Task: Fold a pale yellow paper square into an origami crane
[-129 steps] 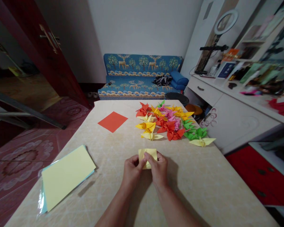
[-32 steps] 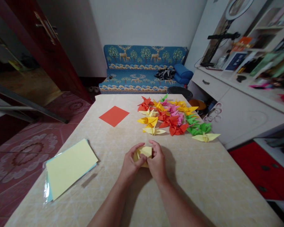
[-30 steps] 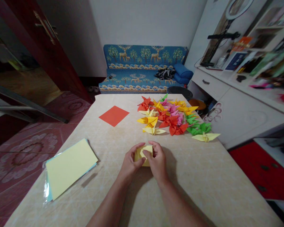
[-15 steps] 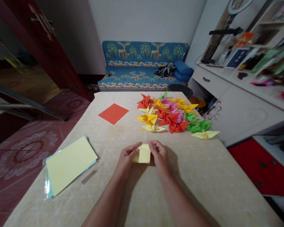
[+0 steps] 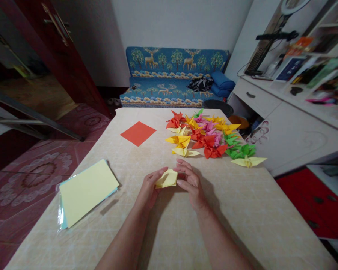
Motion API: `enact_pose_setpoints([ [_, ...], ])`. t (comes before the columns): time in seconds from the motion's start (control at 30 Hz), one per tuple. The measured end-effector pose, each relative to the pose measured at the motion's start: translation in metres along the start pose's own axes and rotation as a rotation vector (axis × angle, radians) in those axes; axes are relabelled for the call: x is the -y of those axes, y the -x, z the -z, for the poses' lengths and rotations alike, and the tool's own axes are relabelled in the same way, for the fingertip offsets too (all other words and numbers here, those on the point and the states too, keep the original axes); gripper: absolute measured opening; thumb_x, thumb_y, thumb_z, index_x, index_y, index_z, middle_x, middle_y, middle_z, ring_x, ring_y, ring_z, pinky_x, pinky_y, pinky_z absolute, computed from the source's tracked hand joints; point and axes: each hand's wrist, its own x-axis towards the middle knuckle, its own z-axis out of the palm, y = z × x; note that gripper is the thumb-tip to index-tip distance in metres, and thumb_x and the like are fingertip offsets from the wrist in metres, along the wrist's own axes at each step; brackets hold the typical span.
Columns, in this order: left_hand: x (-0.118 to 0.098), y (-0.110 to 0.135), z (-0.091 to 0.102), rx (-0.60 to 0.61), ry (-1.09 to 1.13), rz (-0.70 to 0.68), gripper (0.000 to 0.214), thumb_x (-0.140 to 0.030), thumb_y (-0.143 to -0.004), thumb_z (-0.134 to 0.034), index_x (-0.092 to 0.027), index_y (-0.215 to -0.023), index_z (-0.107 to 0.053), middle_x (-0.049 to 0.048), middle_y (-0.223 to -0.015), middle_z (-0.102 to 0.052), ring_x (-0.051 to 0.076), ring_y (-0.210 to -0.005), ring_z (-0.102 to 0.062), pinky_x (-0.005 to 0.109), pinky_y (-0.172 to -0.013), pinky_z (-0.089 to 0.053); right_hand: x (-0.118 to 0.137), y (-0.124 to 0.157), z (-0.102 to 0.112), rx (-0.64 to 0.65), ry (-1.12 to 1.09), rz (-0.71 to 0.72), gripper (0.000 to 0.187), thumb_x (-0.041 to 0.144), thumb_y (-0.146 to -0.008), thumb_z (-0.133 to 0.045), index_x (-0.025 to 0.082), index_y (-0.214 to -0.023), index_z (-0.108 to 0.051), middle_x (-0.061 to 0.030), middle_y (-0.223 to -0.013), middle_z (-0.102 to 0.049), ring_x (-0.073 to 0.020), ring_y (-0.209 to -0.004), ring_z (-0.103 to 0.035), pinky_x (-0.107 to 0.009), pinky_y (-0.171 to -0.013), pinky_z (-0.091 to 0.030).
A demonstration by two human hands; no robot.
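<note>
A small yellow folded paper (image 5: 167, 179) is held a little above the table, tilted, with its layers showing along the near edge. My left hand (image 5: 150, 185) is closed on its left side, thumb on top and fingers beneath. At the right edge, my right hand (image 5: 192, 183) has its thumb and a fingertip against the paper in a loose hold. Its other fingers are raised and parted. Beyond the hands lie several folded paper cranes (image 5: 204, 141) in red, orange, yellow, pink and green.
A red paper square (image 5: 138, 134) lies flat at the far left of the table (image 5: 169, 232). Nearer on the left, yellow sheets (image 5: 88, 191) rest over blue ones and a clear plastic sleeve (image 5: 61, 217). Behind stands a blue patterned sofa (image 5: 174, 80); a white cabinet (image 5: 293, 127) is at the right.
The yellow folded paper has tipped, so its face looks flatter and its near edge shows. My right fingers have spread and loosened from their pinch at its upper right corner. The view has shifted slightly.
</note>
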Motion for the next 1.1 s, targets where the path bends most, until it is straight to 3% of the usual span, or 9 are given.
enact_pose_setpoints([
  [0.17,-0.0010,0.0012,-0.0011,-0.002,-0.010,-0.006,0.043,-0.031,-0.075,-0.066,-0.005,-0.109,-0.066,0.0139,-0.095,-0.070,0.021,-0.081,-0.064,0.027,-0.069,-0.049,0.0024,-0.0006,-0.0006,0.037,-0.009,0.014,0.029,0.021,-0.072,-0.058,0.024,-0.098,-0.069,-0.0037,-0.134,-0.047,-0.0246,-0.127,-0.039,-0.040,-0.106,-0.028],
  [0.53,-0.0013,0.0019,-0.0024,-0.007,-0.008,-0.003,0.044,-0.033,-0.071,-0.069,-0.006,-0.106,-0.067,0.0128,-0.091,-0.071,0.020,-0.076,-0.064,0.027,-0.068,-0.048,0.0057,0.0001,-0.0020,0.071,0.039,-0.067,0.022,0.018,-0.068,-0.058,0.023,-0.086,-0.070,-0.0039,-0.128,-0.052,-0.0246,-0.123,-0.044,-0.038,-0.099,-0.036],
  [0.73,-0.0056,0.0058,0.0019,0.167,-0.033,0.060,0.049,-0.037,-0.070,-0.071,-0.010,-0.111,-0.066,0.0139,-0.104,-0.068,0.023,-0.088,-0.063,0.027,-0.071,-0.047,0.0036,-0.0010,-0.0031,0.001,0.016,-0.076,0.018,0.018,-0.068,-0.058,0.022,-0.080,-0.070,-0.0050,-0.118,-0.059,-0.0243,-0.115,-0.051,-0.035,-0.091,-0.043],
  [0.87,-0.0071,0.0083,0.0024,0.323,-0.103,0.053,0.064,-0.027,-0.062,-0.079,-0.015,-0.121,-0.060,0.0131,-0.119,-0.062,0.025,-0.101,-0.060,0.029,-0.083,-0.045,0.0012,-0.0006,-0.0027,-0.066,-0.012,-0.062,0.019,0.017,-0.070,-0.056,0.022,-0.081,-0.070,-0.0049,-0.115,-0.060,-0.0233,-0.114,-0.051,-0.034,-0.092,-0.043],
  [1.1,-0.0051,0.0089,-0.0020,0.252,-0.140,0.054,0.060,-0.031,-0.064,-0.078,-0.012,-0.119,-0.061,0.0149,-0.112,-0.065,0.025,-0.096,-0.062,0.031,-0.081,-0.046,-0.0003,-0.0007,-0.0026,-0.087,0.000,-0.049,0.017,0.018,-0.071,-0.057,0.022,-0.081,-0.070,-0.0049,-0.112,-0.062,-0.0237,-0.113,-0.052,-0.036,-0.094,-0.042],
])
